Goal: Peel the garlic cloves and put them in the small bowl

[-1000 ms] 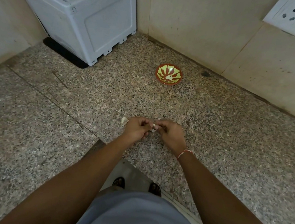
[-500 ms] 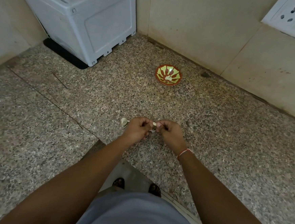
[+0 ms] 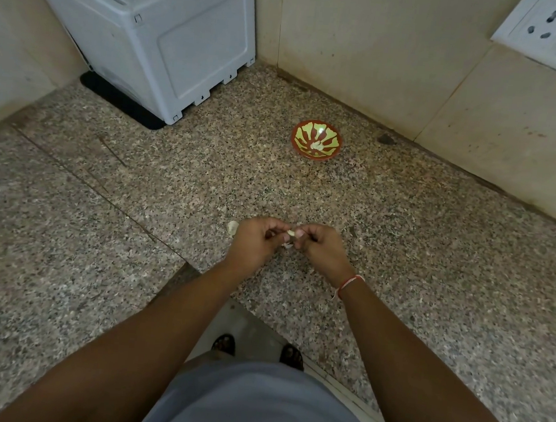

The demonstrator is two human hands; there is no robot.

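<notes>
A pale garlic clove point(image 3: 291, 233) is pinched between my left hand point(image 3: 257, 242) and my right hand point(image 3: 321, 247), which meet over the granite counter point(image 3: 432, 256). Fingers of both hands curl round it, so most of the clove is hidden. A scrap of white skin point(image 3: 288, 245) shows just under the fingertips. Another garlic clove point(image 3: 232, 227) lies on the counter, just left of my left hand. The small red bowl with a yellow-green pattern point(image 3: 316, 140) stands farther back, with peeled garlic point(image 3: 317, 144) inside it.
A white appliance point(image 3: 157, 35) stands on a black mat at the back left corner. Tiled walls close the back and right, with a socket plate point(image 3: 550, 29) at the upper right. The counter's front edge runs near my body, with my feet point(image 3: 259, 349) on the floor below.
Both hands stay together at the same spot on the counter. The fingers have shifted slightly on the clove. The bowl and the loose clove have not moved.
</notes>
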